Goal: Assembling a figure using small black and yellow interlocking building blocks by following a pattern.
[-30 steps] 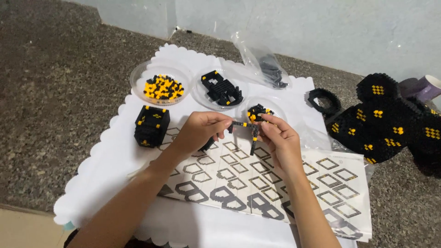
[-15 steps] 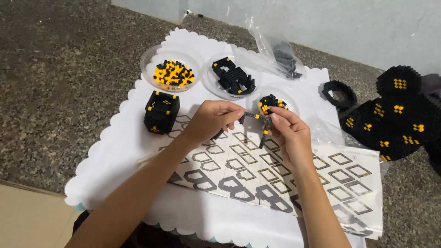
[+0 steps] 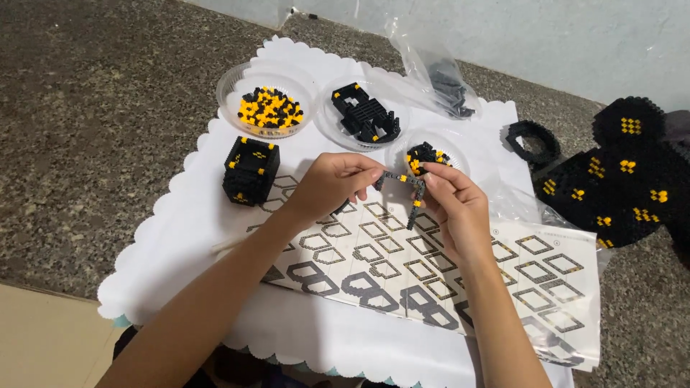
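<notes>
Both hands hold a thin, bent strip of black and yellow small bricks above a printed instruction sheet. My left hand pinches the strip's left end. My right hand grips its corner, and one leg of the strip hangs down by the fingers. A black block cube with yellow dots stands left of my left hand. Just behind the hands is a clear dish of black and yellow bricks.
A white scalloped mat lies on a speckled stone surface. At the back stand a dish of yellow and black bricks, a dish of black pieces and a plastic bag. A black ring and a large black built piece lie right.
The view has shifted a little, so everything sits slightly more to the right and lower. The hands stay together on the brick strip, with its hanging leg now clearer.
</notes>
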